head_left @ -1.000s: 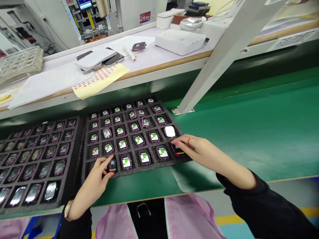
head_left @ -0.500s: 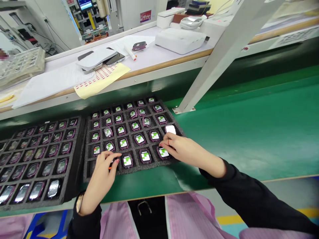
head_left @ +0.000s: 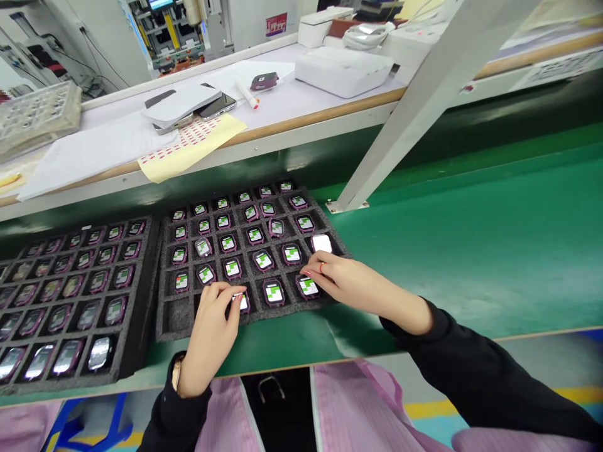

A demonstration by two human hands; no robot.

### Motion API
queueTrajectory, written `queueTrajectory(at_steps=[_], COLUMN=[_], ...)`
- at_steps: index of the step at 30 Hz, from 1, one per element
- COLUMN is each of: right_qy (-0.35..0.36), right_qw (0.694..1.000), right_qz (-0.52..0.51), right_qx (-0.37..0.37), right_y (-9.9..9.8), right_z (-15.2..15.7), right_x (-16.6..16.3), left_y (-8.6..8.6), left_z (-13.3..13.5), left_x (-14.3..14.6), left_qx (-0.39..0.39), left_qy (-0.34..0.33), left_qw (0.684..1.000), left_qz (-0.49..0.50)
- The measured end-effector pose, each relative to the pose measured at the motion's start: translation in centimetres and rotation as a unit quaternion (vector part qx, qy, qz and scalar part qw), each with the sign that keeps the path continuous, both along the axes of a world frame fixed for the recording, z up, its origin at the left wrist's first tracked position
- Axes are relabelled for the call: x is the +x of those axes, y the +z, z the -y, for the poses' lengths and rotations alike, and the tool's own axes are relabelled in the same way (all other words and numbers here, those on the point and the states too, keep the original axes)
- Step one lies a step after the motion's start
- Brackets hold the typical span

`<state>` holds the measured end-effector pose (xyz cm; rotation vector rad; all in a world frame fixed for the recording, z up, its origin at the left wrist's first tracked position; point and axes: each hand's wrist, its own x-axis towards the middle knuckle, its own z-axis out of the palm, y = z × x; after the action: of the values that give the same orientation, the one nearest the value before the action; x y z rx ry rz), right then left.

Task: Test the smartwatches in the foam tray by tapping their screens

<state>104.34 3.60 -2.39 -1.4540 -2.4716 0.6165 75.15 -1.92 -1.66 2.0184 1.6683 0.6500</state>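
A dark grey foam tray (head_left: 207, 323) lies before me, with purple-rimmed smartwatches in most of its pockets, many showing green and white screens. My left hand (head_left: 214, 323) is over the front row, thumb and index finger closed at the upper edge of a smartwatch (head_left: 244, 304), partly covering it. At the front right corner, my right hand (head_left: 342, 279) has its thumb and fingers pinched at the top of another smartwatch (head_left: 308, 287). Just behind those fingers lies a smartwatch with a plain white screen (head_left: 322, 243). Both watches at my fingers sit in their pockets.
On the left stands a second foam tray (head_left: 125, 370) of smartwatches, their screens mostly dark. A white slanted post (head_left: 377, 150) meets the green bench (head_left: 471, 251) behind the right corner. The raised shelf carries phones, papers, a yellow sticker sheet (head_left: 188, 150) and a white box (head_left: 343, 70).
My left hand has moved right, from the pocket beside it to the front-row smartwatch. An empty front-left pocket now shows more. My right hand stays nearly in place.
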Motion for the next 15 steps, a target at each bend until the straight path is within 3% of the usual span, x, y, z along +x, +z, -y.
queueTrajectory(at_steps=[7,15], right_qy=[0.023,-0.001], right_qw=[0.993,0.990], right_qz=[-0.080,-0.080], right_qx=[-0.089,-0.112], right_y=[0.8,1.3], right_z=[-0.8,-0.6], right_x=[0.6,0.6], left_y=[0.1,0.2], left_z=[0.7,1.1], left_x=[1.1,2.6], left_qx=[0.012,0.015], left_qy=[-0.011,-0.041], left_qw=[0.999,0.994], left_qz=[0.052,0.097])
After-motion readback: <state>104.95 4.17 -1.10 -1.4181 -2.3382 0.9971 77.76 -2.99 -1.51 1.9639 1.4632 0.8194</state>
